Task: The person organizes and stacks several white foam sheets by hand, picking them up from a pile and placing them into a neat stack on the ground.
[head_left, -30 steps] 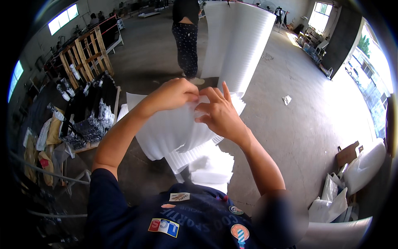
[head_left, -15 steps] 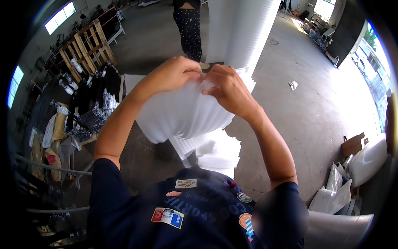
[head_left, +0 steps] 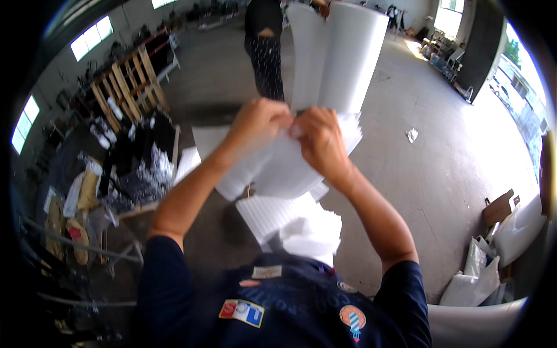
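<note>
A thin, translucent white foam sheet [head_left: 284, 174] hangs in front of me, its upper edge between my hands. My left hand [head_left: 261, 120] is closed in a pinch on that edge, slightly blurred. Close beside it, nearly touching, my right hand [head_left: 320, 138] has its fingers curled on the same edge. More layers of white sheet fan out past my right hand. Below the held sheet, nearer my body, sits a pile of folded white foam sheets [head_left: 310, 232], with a ribbed piece at its left side. What lies between the fingertips is partly hidden.
Beyond my hands a tall white foam roll [head_left: 354, 58] stands upright, with a person [head_left: 265, 58] in dark dotted trousers at its left. A wooden pallet [head_left: 130, 87] and plastic-wrapped black parts [head_left: 151, 168] are leftward. White bags [head_left: 476, 281] and a cardboard box [head_left: 500, 209] lie at right.
Both hands have come closer together and sit slightly lower in the view, still on the sheet's edge. The sheet hangs differently, showing more of the pile below. The view has shifted upward.
</note>
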Demonstrator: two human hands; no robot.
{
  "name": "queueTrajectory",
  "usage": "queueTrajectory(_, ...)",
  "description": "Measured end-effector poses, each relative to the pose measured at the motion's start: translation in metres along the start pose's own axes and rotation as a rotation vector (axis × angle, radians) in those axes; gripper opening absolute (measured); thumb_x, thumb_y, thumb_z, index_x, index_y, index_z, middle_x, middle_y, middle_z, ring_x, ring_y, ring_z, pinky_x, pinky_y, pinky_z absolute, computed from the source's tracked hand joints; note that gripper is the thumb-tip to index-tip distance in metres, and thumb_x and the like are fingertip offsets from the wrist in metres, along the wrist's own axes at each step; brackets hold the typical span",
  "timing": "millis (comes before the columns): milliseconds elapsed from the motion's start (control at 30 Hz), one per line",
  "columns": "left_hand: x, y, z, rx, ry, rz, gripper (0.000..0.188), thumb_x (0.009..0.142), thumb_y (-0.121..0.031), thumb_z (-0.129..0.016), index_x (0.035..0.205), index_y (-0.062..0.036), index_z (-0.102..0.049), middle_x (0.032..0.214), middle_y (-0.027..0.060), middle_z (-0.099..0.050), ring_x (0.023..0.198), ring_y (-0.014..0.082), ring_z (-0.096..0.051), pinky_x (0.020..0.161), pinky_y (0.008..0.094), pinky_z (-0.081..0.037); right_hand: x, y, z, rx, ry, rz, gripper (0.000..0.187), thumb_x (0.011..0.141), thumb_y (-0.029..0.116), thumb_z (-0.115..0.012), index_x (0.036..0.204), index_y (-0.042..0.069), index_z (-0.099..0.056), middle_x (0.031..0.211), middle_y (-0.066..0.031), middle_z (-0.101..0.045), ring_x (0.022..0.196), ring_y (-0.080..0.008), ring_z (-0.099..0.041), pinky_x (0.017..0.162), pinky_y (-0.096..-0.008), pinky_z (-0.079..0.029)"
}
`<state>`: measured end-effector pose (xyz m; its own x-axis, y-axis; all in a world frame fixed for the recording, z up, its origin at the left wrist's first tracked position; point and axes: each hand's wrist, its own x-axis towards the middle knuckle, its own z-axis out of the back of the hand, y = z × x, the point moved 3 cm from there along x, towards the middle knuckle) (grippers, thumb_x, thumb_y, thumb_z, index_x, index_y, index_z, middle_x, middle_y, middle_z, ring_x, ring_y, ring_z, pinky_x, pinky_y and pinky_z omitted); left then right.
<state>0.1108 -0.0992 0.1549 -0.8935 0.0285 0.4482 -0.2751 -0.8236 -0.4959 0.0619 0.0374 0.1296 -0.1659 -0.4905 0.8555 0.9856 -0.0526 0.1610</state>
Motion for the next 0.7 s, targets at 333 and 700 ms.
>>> queueTrajectory(333,0.018,0.034,-0.012,-0.326,0.25,0.189,0.019,0.088,-0.016,-0.058,0.075,-0.0012,-0.057,0.063,-0.0042,-0.052,0.061,0.0015,-0.046,0.053,0.0201,-0.039,-0.016,-0.005,0.007,-0.295,-0.063,0.051,0.016,0.067,0.003,-0.053,0.083,0.004,-0.052,0.082,-0.01,-0.047,0.077,-0.0258,-0.047,0.07,-0.037,-0.036)
queueTrajectory(700,0.039,0.17,0.084,0.07,-0.2,-0.016,0.024,0.086,-0.025,-0.06,0.078,-0.0016,-0.059,0.058,0.0027,-0.054,0.055,0.0082,-0.048,0.052,0.026,-0.039,-0.199,0.028,0.017,-0.09,0.3,0.056,0.025,0.064,0.001,-0.058,0.09,0.0,-0.056,0.091,-0.0129,-0.06,0.081,-0.0243,-0.058,0.072,-0.0351,-0.043)
